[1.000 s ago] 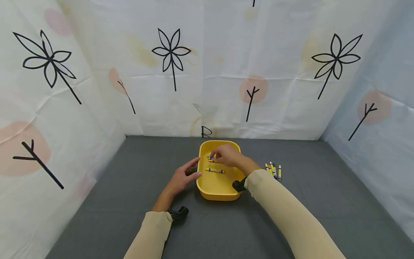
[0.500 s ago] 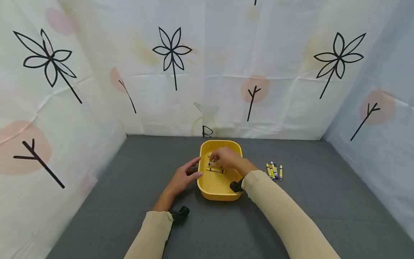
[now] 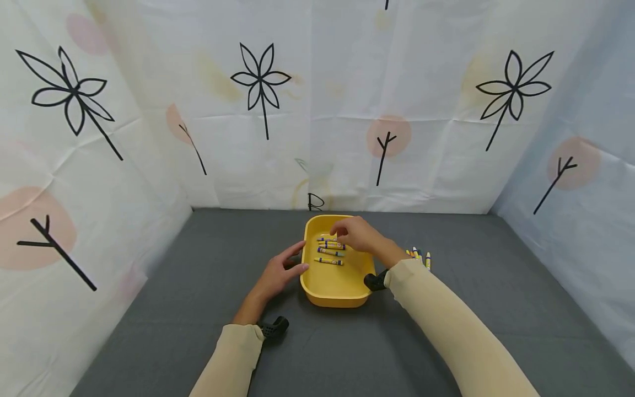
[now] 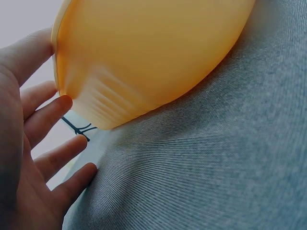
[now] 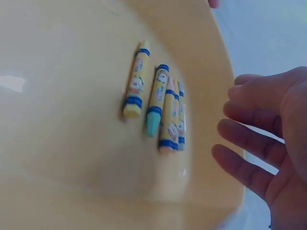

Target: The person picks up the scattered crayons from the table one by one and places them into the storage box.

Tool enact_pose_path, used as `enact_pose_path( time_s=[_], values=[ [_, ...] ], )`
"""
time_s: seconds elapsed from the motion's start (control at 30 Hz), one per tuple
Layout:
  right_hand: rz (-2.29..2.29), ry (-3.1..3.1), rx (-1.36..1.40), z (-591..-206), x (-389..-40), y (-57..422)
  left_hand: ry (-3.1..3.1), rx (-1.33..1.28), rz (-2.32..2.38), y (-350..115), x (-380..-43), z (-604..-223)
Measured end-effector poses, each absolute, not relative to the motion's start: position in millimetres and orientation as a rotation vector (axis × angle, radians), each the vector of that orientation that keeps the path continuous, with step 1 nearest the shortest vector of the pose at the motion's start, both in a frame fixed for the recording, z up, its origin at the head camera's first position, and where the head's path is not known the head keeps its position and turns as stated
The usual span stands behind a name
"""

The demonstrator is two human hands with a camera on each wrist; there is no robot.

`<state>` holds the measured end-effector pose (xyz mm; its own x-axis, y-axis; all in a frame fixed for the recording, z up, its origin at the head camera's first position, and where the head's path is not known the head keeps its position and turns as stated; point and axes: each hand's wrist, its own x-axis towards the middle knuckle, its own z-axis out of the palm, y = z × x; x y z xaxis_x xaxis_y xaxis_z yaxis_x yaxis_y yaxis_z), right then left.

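Note:
A yellow plastic tub (image 3: 337, 302) holds several crayons lying side by side in its far left part. A yellow crayon (image 5: 136, 81) lies nearest the middle, beside a green-tipped crayon (image 5: 157, 98). A peach-tipped crayon (image 5: 169, 117) partly covers others toward the wall. My left hand (image 3: 275, 278) is spread at the tub's left side, thumb and fingertips touching the rim, as the left wrist view also shows. Over the tub's far right part hovers my right hand (image 3: 361, 236), its fingers loosely bent with nothing between them; the crayons lie just left of its fingertips.
On the grey tabletop (image 3: 496, 292), right of the tub, lies a small group of crayons (image 3: 428, 261), partly hidden by my right sleeve. White printed cloth (image 3: 337, 82) hangs behind and on both sides of the table.
My right hand has drawn back to the right from the crayons, its fingers apart. The green-tipped crayon now lies in the row beside the yellow one. My left hand stays at the rim.

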<state>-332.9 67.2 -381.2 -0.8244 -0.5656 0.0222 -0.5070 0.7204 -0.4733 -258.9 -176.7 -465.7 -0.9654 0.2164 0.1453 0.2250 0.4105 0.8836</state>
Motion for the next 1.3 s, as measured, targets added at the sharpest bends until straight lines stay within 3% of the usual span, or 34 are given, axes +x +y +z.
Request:
enact_pose_path(
  time_s=[0.63,1.3],
  values=[
    [-1.123,3.019,-0.734,-396.1,-319.6,145.7,-2.642,-0.402,-1.637,-177.3,-259.3,-465.7],
    [-0.889,3.116,-0.596,-430.8,-301.2,208.2,-2.646,-0.402,-1.636,-176.4,-259.0,-466.7]
  ],
)
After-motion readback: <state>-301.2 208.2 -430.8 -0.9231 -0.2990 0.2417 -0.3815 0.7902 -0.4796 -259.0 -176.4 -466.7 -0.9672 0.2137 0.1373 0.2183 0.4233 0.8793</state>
